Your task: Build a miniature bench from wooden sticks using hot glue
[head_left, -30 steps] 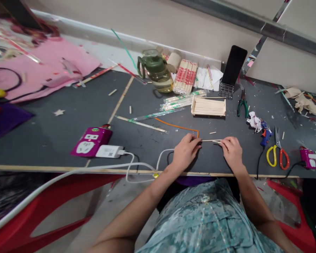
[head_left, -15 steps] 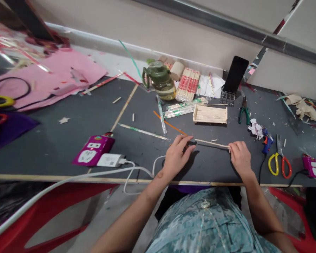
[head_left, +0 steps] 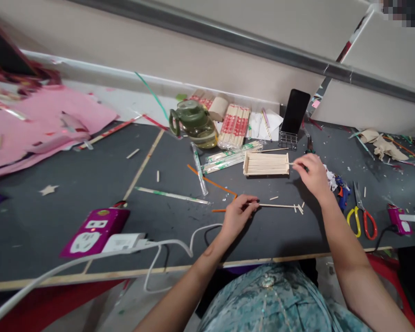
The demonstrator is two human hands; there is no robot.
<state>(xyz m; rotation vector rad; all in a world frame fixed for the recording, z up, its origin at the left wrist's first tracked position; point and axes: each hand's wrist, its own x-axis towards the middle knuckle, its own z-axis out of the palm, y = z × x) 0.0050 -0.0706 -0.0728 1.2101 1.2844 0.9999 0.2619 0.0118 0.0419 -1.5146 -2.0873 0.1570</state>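
My left hand [head_left: 241, 213] is closed on the left end of a thin wooden stick [head_left: 276, 205], which lies along the dark tabletop. Several short stick pieces [head_left: 300, 209] lie by that stick's right end. My right hand [head_left: 311, 175] is raised at the right end of a small tray [head_left: 267, 164] built from pale wooden sticks. Its thumb and fingers pinch a short piece of wooden stick [head_left: 291, 163], only the pale tip of which shows beside the tray's end wall.
Scissors [head_left: 361, 216], a blue glue gun [head_left: 343, 192] and pliers [head_left: 310, 145] lie to the right. Behind stand a green jug [head_left: 195, 124], bundled chopsticks [head_left: 234, 125] and a phone [head_left: 296, 112] on a wire stand. A purple power strip [head_left: 96, 230] with a white cable sits at left.
My right hand has left the stick's right end and moved up to the tray's end. My left hand has closed on the stick. Short pieces now show at its right end.
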